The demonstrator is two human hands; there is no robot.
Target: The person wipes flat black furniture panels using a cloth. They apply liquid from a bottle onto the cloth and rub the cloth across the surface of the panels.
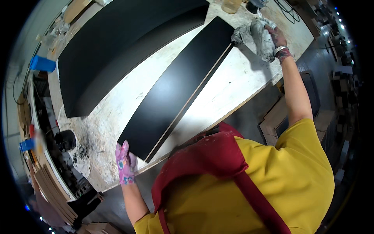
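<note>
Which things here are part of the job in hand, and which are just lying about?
In use: narrow black panel, grey rag, left hand, right hand.
Lying about: large black panels, blue bin, black pot, plastic cup, cable.

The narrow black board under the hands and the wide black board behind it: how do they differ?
The narrow black board is a slim strip; the wide black board is much broader. The narrow one is held by the left hand and wiped by the right hand with a grey rag; the wide one lies untouched. Both are matte black, flat on the workbench.
</note>
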